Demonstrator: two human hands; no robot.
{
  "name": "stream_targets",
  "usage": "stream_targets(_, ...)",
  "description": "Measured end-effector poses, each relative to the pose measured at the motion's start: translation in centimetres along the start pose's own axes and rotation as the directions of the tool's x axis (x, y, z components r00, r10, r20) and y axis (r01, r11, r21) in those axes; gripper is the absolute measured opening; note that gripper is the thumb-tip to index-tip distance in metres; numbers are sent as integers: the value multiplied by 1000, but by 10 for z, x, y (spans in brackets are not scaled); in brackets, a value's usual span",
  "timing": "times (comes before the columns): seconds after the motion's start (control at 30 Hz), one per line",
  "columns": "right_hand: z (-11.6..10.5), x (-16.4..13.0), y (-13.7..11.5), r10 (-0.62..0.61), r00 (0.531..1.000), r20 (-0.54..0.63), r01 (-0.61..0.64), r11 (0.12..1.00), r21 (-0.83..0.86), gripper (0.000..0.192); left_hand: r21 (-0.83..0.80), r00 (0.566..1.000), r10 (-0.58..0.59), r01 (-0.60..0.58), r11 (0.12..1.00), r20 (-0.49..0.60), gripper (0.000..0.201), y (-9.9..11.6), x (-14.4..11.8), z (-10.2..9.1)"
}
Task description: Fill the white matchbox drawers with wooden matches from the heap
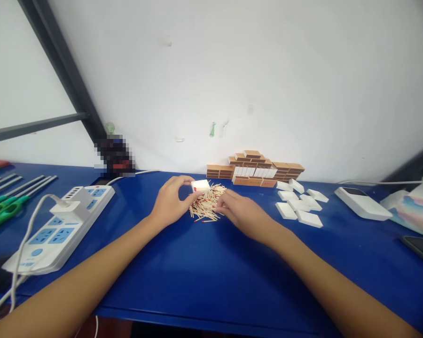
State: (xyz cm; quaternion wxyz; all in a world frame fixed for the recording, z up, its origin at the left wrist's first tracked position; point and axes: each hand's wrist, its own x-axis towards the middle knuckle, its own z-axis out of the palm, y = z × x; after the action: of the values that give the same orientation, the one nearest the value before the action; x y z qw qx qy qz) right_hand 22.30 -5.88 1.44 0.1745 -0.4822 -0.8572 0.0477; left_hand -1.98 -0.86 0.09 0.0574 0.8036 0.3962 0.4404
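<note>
Blue table (pixel 204 272), left hand (pixel 169 203) gripping small white matchbox tray (pixel 200 185), right hand (pixel 245 213) pinching red-tipped matches (pixel 207 205)

No text, label or number is legible anywhere

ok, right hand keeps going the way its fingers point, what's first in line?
The right hand points left into the loose pile of red-tipped wooden matches; it looks already at the pile's edge. Beyond lies the left hand, though depth is unclear.

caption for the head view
Left hand holds a small white box while right hand reaches into loose matchsticks.
</note>
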Motion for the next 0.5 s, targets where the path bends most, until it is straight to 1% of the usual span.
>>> stream_targets(0.07,-3,1,8,-27,993,-118,21,998,-56,11,-9,999,17,-16,1000,49,29,0,-1,0)
stream_targets(0.13,-3,3,11,-36,974,-226,9,993,-122,14,-28,993,51,-48,998,106,31,2,-3,1)
stream_targets(0.2,-1,4,11,-50,959,-279,1,985,-172,17,-39,984,97,-93,995,151,34,5,-5,2)
stream_targets(0.27,2,5,8,-88,956,-281,27,977,-214,19,-42,974,136,-131,991,179,37,9,-7,2)
stream_targets(0.33,4,5,6,-124,959,-255,63,970,-233,17,-48,969,156,-149,988,191,37,13,-8,3)
stream_targets(0.5,6,5,5,-111,968,-224,75,984,-159,8,-49,960,184,-178,983,210,36,15,-9,2)
